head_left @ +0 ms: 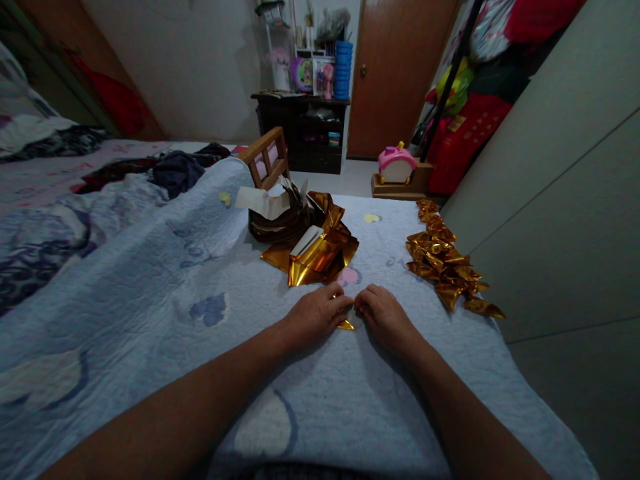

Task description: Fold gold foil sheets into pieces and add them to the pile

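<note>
My left hand [315, 313] and my right hand [384, 313] rest close together on a light blue quilt [165, 300], fingers curled over a small folded piece of gold foil paper [345, 324]. Only a gold corner shows between the hands. Just beyond them lies a pile of loose gold foil sheets [315, 252] beside a dark stack of sheets [280, 220] with white paper on top. To the right, a row of folded gold pieces [445, 257] runs along the quilt's edge.
A grey wall or cabinet panel [565, 200] rises at the right. Crumpled bedding and clothes [170, 170] lie at the left. Beyond the bed stand a wooden chair back [265, 159], a dark shelf unit [305, 127], a pink toy [396, 163] and a brown door [395, 73].
</note>
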Action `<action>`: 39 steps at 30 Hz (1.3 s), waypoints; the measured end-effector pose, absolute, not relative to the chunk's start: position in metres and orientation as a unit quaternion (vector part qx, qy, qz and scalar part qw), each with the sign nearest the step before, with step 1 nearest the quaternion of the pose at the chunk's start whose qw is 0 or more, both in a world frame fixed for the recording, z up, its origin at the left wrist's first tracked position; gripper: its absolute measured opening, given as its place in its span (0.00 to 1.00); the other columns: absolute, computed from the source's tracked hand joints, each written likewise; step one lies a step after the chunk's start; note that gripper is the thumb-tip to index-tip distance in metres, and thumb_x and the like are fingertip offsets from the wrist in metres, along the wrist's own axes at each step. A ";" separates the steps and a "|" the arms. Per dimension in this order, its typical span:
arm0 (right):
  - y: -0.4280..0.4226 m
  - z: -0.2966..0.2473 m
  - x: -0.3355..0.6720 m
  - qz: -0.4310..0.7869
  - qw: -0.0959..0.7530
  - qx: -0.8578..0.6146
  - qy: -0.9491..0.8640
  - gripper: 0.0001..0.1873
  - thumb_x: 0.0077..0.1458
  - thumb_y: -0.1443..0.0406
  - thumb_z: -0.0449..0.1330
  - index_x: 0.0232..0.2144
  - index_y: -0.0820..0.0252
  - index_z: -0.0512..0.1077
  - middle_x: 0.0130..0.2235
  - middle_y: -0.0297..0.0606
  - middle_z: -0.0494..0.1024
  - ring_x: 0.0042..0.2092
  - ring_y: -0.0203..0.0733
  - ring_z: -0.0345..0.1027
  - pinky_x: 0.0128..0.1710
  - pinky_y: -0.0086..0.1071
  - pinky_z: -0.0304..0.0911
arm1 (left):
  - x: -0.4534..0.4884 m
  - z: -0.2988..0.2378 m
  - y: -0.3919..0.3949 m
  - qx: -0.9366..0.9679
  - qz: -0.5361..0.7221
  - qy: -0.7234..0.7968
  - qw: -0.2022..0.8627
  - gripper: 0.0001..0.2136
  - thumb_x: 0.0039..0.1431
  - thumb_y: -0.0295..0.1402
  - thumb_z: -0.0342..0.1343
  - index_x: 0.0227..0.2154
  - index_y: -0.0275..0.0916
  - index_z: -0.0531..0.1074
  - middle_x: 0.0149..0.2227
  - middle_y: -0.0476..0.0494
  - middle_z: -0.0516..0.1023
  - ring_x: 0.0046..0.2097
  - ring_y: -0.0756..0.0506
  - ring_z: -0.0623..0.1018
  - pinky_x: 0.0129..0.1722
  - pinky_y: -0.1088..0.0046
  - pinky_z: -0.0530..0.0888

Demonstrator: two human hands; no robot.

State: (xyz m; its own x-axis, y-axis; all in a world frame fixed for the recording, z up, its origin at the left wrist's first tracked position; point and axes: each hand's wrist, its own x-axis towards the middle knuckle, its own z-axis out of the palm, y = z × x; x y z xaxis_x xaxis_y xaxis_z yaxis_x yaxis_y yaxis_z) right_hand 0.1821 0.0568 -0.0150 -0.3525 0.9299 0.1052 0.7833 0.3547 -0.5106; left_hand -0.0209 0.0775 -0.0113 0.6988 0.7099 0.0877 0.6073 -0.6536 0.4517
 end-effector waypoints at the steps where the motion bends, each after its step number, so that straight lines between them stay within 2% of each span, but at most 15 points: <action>1: 0.057 -0.016 0.182 0.185 0.192 -0.538 -0.800 0.11 0.59 0.77 0.54 0.33 0.60 0.74 0.35 0.37 0.73 0.39 0.42 0.63 0.40 0.33 0.54 | -0.021 -0.011 0.077 0.900 0.128 0.366 0.198 0.12 0.64 0.29 0.56 0.50 0.40 0.73 0.46 0.42 0.72 0.46 0.44 0.75 0.46 0.68 0.74; 21: 0.057 -0.021 0.182 0.183 0.208 -0.538 -0.796 0.10 0.61 0.75 0.54 0.33 0.59 0.73 0.36 0.37 0.74 0.40 0.42 0.64 0.41 0.34 0.55 | -0.022 -0.018 0.078 0.905 0.148 0.357 0.177 0.12 0.64 0.30 0.56 0.50 0.40 0.74 0.46 0.43 0.72 0.43 0.45 0.75 0.43 0.70 0.73; 30: 0.057 -0.020 0.181 0.197 0.233 -0.525 -0.795 0.10 0.62 0.74 0.53 0.32 0.59 0.71 0.36 0.37 0.74 0.40 0.42 0.65 0.42 0.34 0.57 | -0.022 -0.019 0.079 0.911 0.160 0.340 0.167 0.11 0.65 0.30 0.55 0.48 0.44 0.75 0.43 0.45 0.72 0.40 0.47 0.74 0.39 0.72 0.71; 36: 0.058 -0.020 0.180 0.202 0.237 -0.524 -0.793 0.10 0.61 0.74 0.53 0.31 0.58 0.71 0.36 0.37 0.74 0.39 0.41 0.66 0.42 0.34 0.57 | -0.022 -0.018 0.079 0.909 0.162 0.336 0.186 0.11 0.65 0.29 0.56 0.49 0.41 0.74 0.45 0.43 0.73 0.43 0.45 0.75 0.43 0.70 0.73; 39: 0.058 -0.020 0.178 0.199 0.226 -0.528 -0.794 0.10 0.61 0.74 0.53 0.32 0.59 0.71 0.36 0.38 0.74 0.39 0.41 0.66 0.42 0.34 0.57 | -0.022 -0.015 0.079 0.906 0.160 0.338 0.198 0.09 0.65 0.28 0.55 0.46 0.39 0.74 0.45 0.42 0.74 0.45 0.45 0.75 0.44 0.69 0.73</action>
